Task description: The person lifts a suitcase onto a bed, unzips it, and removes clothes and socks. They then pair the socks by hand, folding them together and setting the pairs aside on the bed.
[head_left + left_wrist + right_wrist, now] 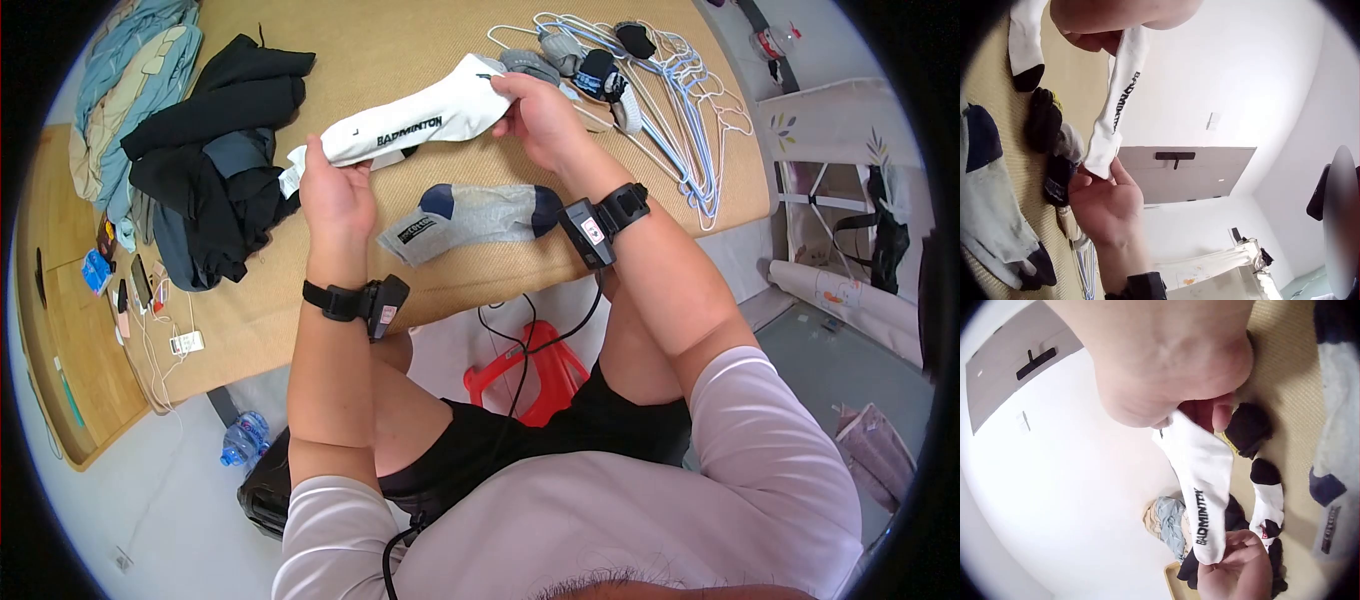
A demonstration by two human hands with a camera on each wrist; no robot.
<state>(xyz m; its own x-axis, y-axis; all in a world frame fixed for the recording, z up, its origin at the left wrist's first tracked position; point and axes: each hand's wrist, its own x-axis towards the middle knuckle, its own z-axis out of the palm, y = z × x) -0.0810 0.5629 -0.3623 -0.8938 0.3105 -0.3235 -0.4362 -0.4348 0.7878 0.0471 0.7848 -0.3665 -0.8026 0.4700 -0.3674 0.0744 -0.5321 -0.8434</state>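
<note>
A white sock lettered "BADMINTON" is stretched between both hands over the table. My left hand pinches one end of it with the thumb on top. At the other end, my right hand grips the sock between thumb and fingers; the right wrist view shows the sock hanging from those fingers. Below it, a grey sock with navy heel and toe lies flat on the table. Partly hidden beneath the held sock is another white sock with a black toe.
Rolled socks lie beyond my right hand, next to a heap of wire hangers. Dark clothes are piled at the left, with lighter garments behind. A red stool stands under the table's front edge.
</note>
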